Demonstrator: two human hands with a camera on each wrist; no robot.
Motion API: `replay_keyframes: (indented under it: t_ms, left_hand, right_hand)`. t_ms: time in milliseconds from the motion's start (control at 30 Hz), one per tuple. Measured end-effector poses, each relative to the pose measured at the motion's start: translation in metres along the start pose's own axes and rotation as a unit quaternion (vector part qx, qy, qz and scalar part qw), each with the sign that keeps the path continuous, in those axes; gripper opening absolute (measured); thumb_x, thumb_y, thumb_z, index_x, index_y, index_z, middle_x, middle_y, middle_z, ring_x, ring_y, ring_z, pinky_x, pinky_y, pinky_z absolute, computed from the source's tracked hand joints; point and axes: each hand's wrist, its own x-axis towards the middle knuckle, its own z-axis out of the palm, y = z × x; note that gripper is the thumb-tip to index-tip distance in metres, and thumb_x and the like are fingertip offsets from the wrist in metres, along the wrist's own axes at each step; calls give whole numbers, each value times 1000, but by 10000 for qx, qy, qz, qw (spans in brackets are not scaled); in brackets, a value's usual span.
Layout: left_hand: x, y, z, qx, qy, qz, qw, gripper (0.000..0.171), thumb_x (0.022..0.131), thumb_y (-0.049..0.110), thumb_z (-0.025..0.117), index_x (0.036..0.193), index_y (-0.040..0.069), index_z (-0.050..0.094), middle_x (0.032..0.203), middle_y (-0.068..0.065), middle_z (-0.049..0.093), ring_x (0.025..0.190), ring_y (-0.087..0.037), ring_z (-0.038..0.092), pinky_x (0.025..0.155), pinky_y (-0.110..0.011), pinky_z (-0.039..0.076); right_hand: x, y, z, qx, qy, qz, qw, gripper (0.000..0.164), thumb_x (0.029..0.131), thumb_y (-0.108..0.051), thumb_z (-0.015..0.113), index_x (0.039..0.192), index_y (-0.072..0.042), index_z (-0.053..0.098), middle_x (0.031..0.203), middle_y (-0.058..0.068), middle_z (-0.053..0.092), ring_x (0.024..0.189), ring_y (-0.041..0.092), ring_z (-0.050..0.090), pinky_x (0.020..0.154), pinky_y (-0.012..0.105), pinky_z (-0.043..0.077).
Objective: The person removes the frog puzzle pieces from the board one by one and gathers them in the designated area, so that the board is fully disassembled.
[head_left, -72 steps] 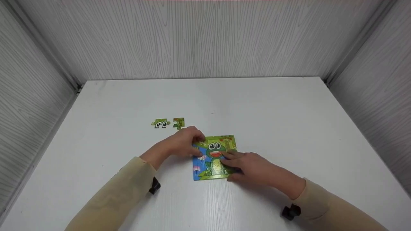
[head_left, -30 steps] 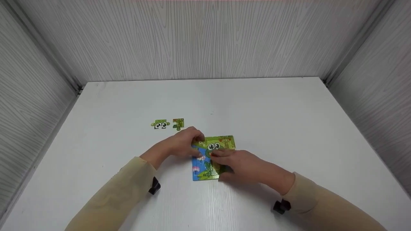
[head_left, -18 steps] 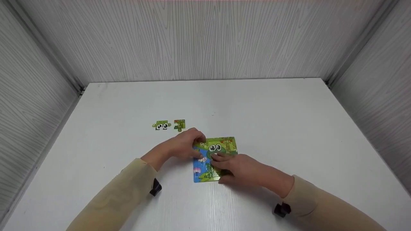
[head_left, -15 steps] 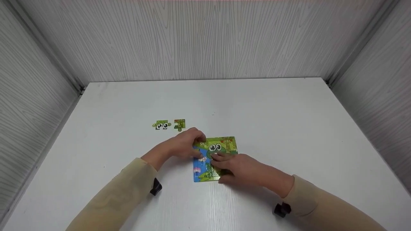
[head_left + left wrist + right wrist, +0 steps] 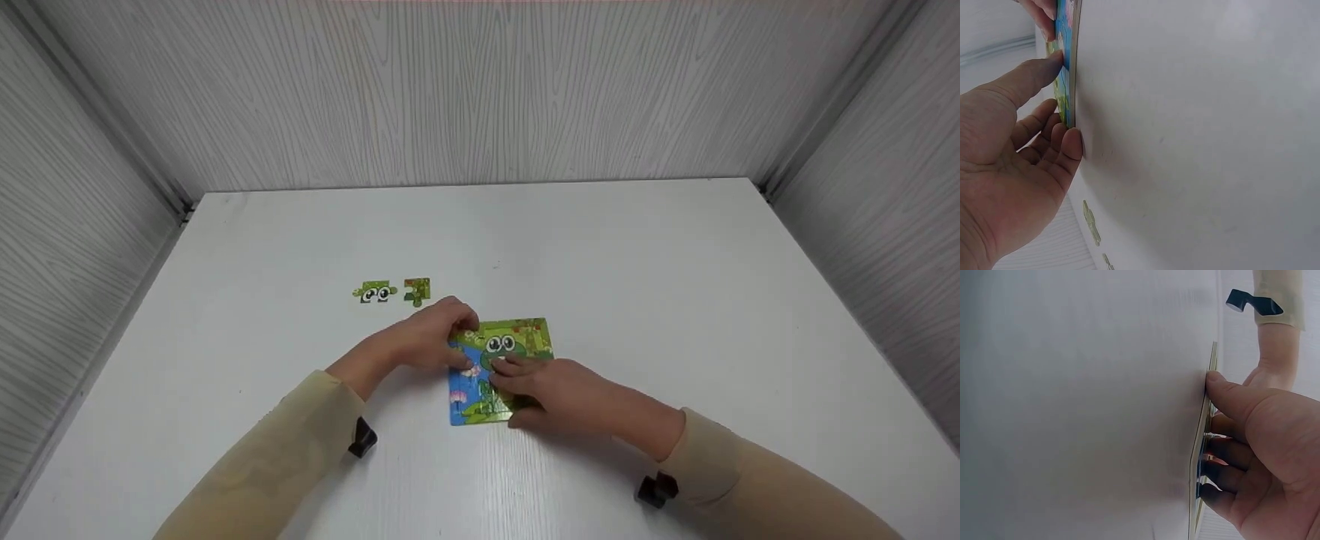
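Observation:
A square frog jigsaw puzzle (image 5: 469,405) lies on the white table, its green and blue picture facing up. My left hand (image 5: 429,336) holds its far left corner, the thumb over the left side and the fingers bent at the far edge. In the left wrist view, the left thumb (image 5: 1044,72) rests on the blue part of the puzzle. My right hand (image 5: 570,394) presses extended fingers on the middle of the picture, hiding the frog's mouth and much of its body. The right thumb (image 5: 1220,382) touches the puzzle's near edge in the right wrist view.
Beyond the left hand lie two loose jigsaw pieces: one with a pair of eyes (image 5: 376,292), the other green with red dots (image 5: 418,291). Grey wood-grain panels (image 5: 480,97) wall the table (image 5: 637,262) at the back and both sides. Each wrist wears a black camera mount (image 5: 657,490).
Since the earliest frame my right hand has slid left over the puzzle, covering the frog's mouth. Over the last half second both hands stay nearly still. The loose pieces have not moved.

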Motion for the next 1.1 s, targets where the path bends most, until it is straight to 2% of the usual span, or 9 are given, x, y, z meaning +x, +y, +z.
replay_keyframes:
  t_ms: [633, 1100]
  left_hand:
    - [-2, 0, 2, -123, 22, -53, 9999, 52, 90, 21, 88, 133, 8, 61, 128, -5, 55, 114, -24, 53, 108, -41, 46]
    - [0, -4, 2, -339, 15, 107, 9994, 54, 88, 16, 89, 134, 10, 61, 122, -3, 60, 110, -23, 55, 102, -42, 48]
  right_hand:
    - [-1, 0, 2, 122, -24, 81, 9999, 69, 103, -41, 71, 160, -11, 48, 169, 6, 38, 154, 29, 37, 113, 49, 45]
    - [1, 2, 3, -34, 96, -158, 9998, 66, 102, -35, 73, 157, -8, 51, 166, 10, 42, 151, 30, 41, 114, 48, 45]
